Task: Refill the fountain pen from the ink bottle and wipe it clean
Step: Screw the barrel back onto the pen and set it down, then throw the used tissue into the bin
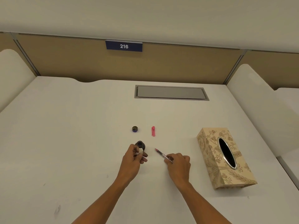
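A small dark ink bottle (140, 145) stands open on the white desk (80, 135). My left hand (133, 157) curls round its near side, and something small and white shows between the fingers. Right of it, my right hand (178, 164) pinches a pink fountain pen (162, 155) by its barrel. The nib points up and left toward the bottle, a short way from it. Farther back lie the bottle's dark cap (135, 129) and the pink pen cap (153, 131).
A patterned beige tissue box (224, 159) with a dark oval slot lies at the right. A grey cable hatch (171, 92) is set in the desk at the back. Beige partitions with a blue "216" sign (124, 46) close off the far side.
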